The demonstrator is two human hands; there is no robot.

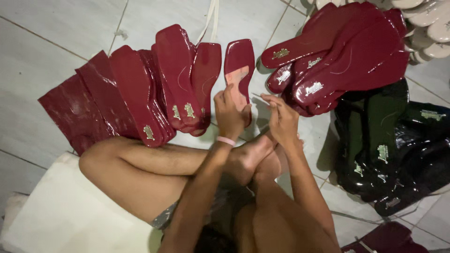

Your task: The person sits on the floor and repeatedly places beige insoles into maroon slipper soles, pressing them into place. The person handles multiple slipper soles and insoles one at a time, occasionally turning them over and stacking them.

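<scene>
1. we sit on a pale tiled floor [56, 42], legs folded, with a white cushion [70, 211] under us at the lower left.
2. at the right lies a heap of glossy black insoles [389, 145], overlapping, each with a small pale mark near the heel.
3. above that heap is a pile of dark red insoles [347, 51], their long axes slanting from lower left up to upper right.
4. to the left a fanned row of dark red insoles [154, 89] leans together, long axes running roughly up and down the view, with flat dark red sheets [79, 112] beside them at the far left.
5. a few white soles [431, 23] show in the top right corner.
6. the single dark red insole [238, 70] stands between the row and the red pile; its long axis runs almost straight away from us, squared toe end pointing to the top of the view, the near end in our grip, a pinkish bare patch on its lower half.
7. our left hand [229, 115], with a pink band [226, 140] at the wrist, has its fingers curled around the insole's near end.
8. our right hand [282, 122] sits just beside it, fingers pressed together and pinching a thin stick-like tool [262, 98] whose tip points left toward the insole.
</scene>
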